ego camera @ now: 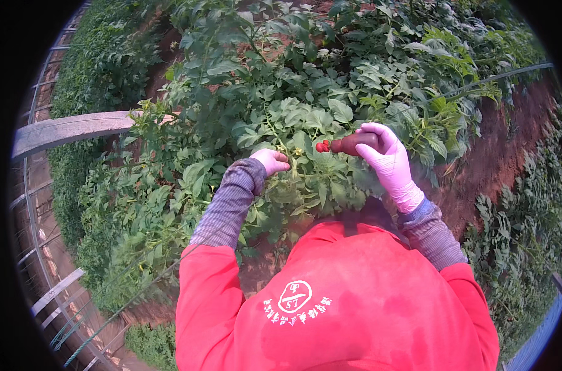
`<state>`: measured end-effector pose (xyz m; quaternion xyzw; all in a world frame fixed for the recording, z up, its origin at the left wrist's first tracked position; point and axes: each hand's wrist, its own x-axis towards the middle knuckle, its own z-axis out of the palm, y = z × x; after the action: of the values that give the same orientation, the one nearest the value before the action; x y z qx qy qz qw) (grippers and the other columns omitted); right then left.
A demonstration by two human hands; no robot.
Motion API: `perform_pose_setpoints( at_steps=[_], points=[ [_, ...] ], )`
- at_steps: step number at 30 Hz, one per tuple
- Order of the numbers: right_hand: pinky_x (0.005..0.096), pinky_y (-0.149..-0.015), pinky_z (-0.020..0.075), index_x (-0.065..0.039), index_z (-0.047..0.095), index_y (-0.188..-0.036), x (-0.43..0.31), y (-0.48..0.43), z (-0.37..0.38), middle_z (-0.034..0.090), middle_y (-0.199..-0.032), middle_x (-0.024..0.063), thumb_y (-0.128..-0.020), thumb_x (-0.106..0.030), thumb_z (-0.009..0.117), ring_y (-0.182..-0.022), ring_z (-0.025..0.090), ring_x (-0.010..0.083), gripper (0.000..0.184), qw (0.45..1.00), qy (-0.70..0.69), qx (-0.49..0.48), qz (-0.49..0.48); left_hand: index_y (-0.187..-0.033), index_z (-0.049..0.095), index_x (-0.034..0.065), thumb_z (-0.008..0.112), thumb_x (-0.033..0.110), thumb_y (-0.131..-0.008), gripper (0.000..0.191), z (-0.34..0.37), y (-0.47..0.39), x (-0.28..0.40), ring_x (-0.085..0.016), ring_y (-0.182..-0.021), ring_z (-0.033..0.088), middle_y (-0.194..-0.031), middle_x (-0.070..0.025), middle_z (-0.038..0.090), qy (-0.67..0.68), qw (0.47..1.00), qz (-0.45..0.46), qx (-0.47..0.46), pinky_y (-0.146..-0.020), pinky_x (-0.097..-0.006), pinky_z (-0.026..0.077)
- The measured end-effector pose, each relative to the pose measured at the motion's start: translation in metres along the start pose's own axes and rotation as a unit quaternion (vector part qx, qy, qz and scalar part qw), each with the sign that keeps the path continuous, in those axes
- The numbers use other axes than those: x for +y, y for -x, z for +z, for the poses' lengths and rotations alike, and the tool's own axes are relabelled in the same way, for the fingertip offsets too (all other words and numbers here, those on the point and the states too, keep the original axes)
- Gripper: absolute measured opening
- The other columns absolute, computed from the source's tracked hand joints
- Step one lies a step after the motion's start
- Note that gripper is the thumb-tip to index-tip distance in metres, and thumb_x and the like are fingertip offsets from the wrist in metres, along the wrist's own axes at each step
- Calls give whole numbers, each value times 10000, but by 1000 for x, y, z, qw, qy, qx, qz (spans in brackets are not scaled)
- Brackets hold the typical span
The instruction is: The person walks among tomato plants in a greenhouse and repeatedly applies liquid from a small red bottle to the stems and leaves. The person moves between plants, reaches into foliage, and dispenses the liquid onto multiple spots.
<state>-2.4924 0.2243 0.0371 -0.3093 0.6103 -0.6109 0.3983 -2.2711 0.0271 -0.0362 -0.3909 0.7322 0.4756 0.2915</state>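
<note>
My right hand (389, 162), in a thin pink glove, holds a dark reddish squeeze bottle (357, 143) nearly level. Its narrow neck points left, with small bright red pieces (323, 146) at the tip. Just left of that tip, my left hand (272, 162) has its fingers curled together at a thin stem of a leafy tomato plant (325, 116). The exact grip of its fingertips is partly hidden. Small yellow flowers (298, 151) stand between the hand and the bottle tip.
A pale curved beam (77, 132) reaches into the foliage from the left. Thin lines cross at lower left, and a green cord (503, 76) runs at upper right. Bare reddish soil (512, 148) separates the plants from another row at right. A metal frame stands far left.
</note>
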Motion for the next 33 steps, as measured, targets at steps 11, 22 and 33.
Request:
perform_pose_setpoints(
  at_steps=[11, 22, 33],
  points=[
    [304, -772, 479, -44, 567, -1045, 35, -31, 39, 604, -964, 122, -700, -81, 674, -886, 601, 255, 363, 960, 246, -95, -92, -1039, 619, 22, 620, 242, -851, 289, 65, -40, -28, -57, -688, 524, -905, 1, 634, 456, 888, 52, -7, -646, -187, 429],
    [290, -774, 482, -40, 563, -1054, 37, -42, 30, 600, -979, 108, -706, -90, 685, -883, 607, 228, 373, 970, 229, -62, -56, -1075, 606, 40, 563, 248, -886, 285, 56, -34, -34, -66, -720, 537, -972, 2, 632, 491, 869, 68, -2, -692, -194, 436],
    [306, -758, 487, -61, 561, -1058, 47, -43, 60, 597, -965, 105, -714, -111, 674, -861, 605, 243, 365, 955, 261, -105, -97, -1088, 608, 30, 596, 269, -865, 327, 61, -28, -33, -80, -852, 562, -991, -24, 635, 429, 899, 82, -10, -743, -220, 433]
  ],
)
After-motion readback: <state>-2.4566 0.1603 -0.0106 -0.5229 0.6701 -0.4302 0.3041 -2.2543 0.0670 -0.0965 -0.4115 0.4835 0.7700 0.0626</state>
